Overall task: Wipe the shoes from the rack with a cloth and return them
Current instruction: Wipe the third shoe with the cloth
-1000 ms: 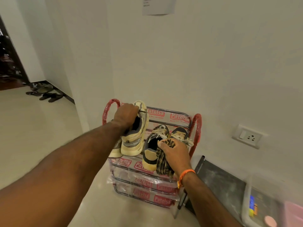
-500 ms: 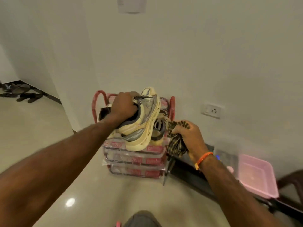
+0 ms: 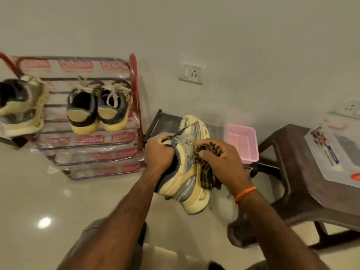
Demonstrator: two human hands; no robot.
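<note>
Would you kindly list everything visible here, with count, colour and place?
Held shoe: one, cream and grey, centre, off the rack.
Cloth: one, black-and-tan check, pressed on the held shoe's side.
Shoe rack: one, red-ended, wrapped in plastic, left by the wall.
Shoes on rack: three, cream with dark uppers, top shelf.
Basket: one, pink, by the wall.
Table: one, dark brown, right.
Wall socket: one, white.
Left hand: grips the held shoe.
Right hand: grips the cloth.
</note>
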